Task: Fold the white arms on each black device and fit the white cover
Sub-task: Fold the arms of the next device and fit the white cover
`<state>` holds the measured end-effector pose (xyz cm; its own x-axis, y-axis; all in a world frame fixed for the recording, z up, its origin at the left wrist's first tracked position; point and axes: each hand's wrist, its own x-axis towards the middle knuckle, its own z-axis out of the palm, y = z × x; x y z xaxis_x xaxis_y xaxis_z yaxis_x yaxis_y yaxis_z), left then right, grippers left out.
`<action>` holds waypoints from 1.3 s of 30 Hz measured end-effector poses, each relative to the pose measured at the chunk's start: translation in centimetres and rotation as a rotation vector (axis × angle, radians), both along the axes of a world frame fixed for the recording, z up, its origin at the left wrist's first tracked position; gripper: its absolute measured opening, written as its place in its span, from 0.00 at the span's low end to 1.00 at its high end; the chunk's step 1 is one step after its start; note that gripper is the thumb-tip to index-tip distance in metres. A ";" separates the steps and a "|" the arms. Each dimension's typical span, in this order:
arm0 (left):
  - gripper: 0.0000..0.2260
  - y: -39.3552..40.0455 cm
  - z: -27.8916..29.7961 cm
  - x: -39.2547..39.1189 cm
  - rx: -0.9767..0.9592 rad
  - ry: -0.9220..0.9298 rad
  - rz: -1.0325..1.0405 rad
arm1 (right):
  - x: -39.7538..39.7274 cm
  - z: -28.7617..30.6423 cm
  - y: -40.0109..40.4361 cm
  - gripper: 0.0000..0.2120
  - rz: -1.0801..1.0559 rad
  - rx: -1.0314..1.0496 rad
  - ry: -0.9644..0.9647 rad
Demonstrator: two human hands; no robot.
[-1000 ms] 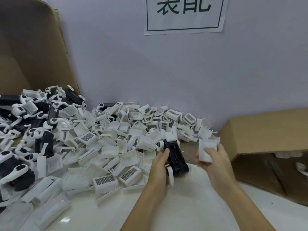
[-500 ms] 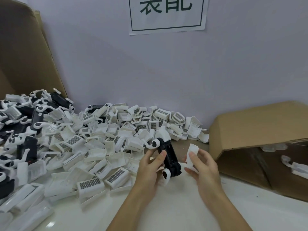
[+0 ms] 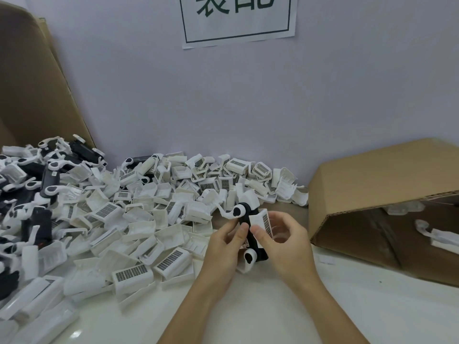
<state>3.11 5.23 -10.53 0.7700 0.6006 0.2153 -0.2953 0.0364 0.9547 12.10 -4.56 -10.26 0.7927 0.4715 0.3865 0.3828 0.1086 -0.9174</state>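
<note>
White tabletop (image 3: 285, 311) against a pale wall. Black device (image 3: 249, 230) held just above it at centre, left hand (image 3: 223, 252) gripping its side, white arms (image 3: 229, 211) sticking out. Right hand (image 3: 285, 244) pinches white cover (image 3: 260, 222) against the device. Heap of white covers (image 3: 139, 219) left, cardboard box (image 3: 372, 184) right.

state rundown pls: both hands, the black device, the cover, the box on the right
left hand: grip on the black device, fingers curled round it
right hand: pinches the white cover against the device
black device: held above the table, tilted, white arm at top swung out, not folded
white cover: at the device's upper part, not seen seated
cardboard box: on its side, opening towards the person, white parts inside
</note>
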 end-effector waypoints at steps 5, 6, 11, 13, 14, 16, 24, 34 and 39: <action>0.12 0.1 -0.4 0.2 0.038 0.001 0.017 | 0.0 -0.2 0.2 0.10 0.005 -0.021 -0.013; 0.12 0.1 -0.3 0.2 0.040 0.000 0.021 | 0.0 -0.3 0.2 0.11 0.010 -0.022 -0.011; 0.12 0.1 -0.4 0.2 0.070 0.010 0.019 | -0.1 -0.1 0.3 0.11 0.006 -0.012 0.013; 0.12 0.2 -0.5 0.2 0.071 0.026 0.028 | -0.5 -0.2 0.6 0.11 -0.004 0.007 0.036; 0.12 0.3 -0.6 0.2 0.065 0.037 0.033 | -0.6 -0.2 0.7 0.11 -0.004 0.010 0.041; 0.13 0.3 -0.6 0.2 0.054 0.053 0.039 | -0.8 -0.3 0.8 0.11 0.006 0.008 0.043; 0.16 0.3 -0.2 0.2 -0.156 0.063 0.078 | -1.1 -0.9 0.9 0.09 0.056 0.036 0.087; 0.18 -0.2 1.3 0.8 -0.284 0.068 -0.005 | -1.0 -0.3 0.6 0.12 0.196 0.027 0.182; 0.11 -1.0 1.8 1.3 -0.037 0.024 0.022 | -1.0 0.6 0.4 0.14 0.295 0.191 0.320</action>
